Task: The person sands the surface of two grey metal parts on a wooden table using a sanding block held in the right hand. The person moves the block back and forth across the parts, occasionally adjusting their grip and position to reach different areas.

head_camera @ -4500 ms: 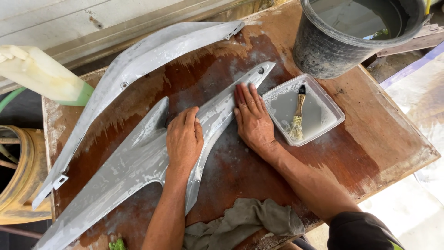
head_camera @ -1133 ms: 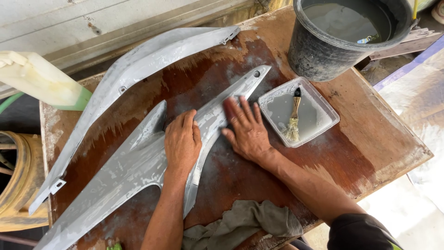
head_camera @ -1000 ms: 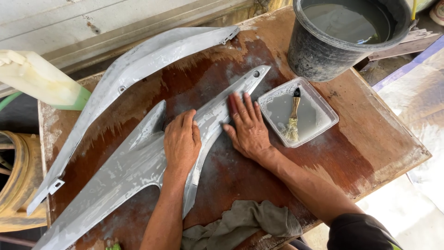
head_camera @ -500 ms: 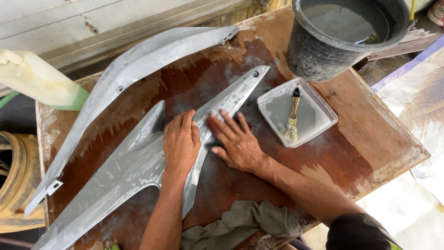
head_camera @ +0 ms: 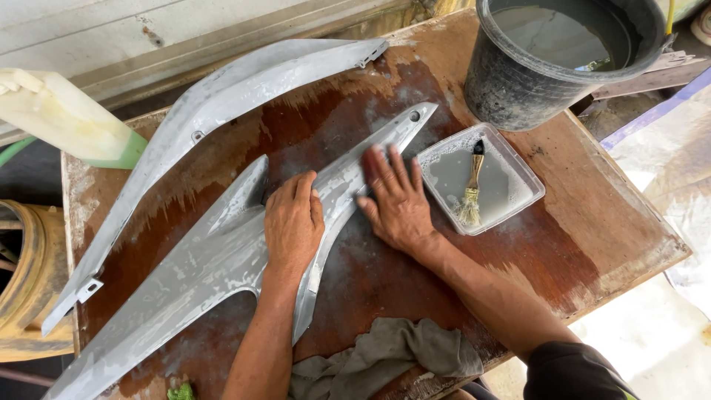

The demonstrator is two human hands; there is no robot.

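Your left hand [head_camera: 294,222] lies flat, fingers together, pinning the grey panel [head_camera: 222,259] that runs slantwise across the wet tabletop [head_camera: 592,215]. Your right hand [head_camera: 396,200] is spread open, palm down, on the panel's narrow arm near its pointed tip; neither grip pinches anything. Judging from this, keep the left palm's weight steady so the panel cannot slide, and rub with the whole right palm along the arm, not across its edge. A clear square tray [head_camera: 518,163] with a brush [head_camera: 471,185] sits just beside your right hand. The pale bottle [head_camera: 67,118] at far left shows no label.
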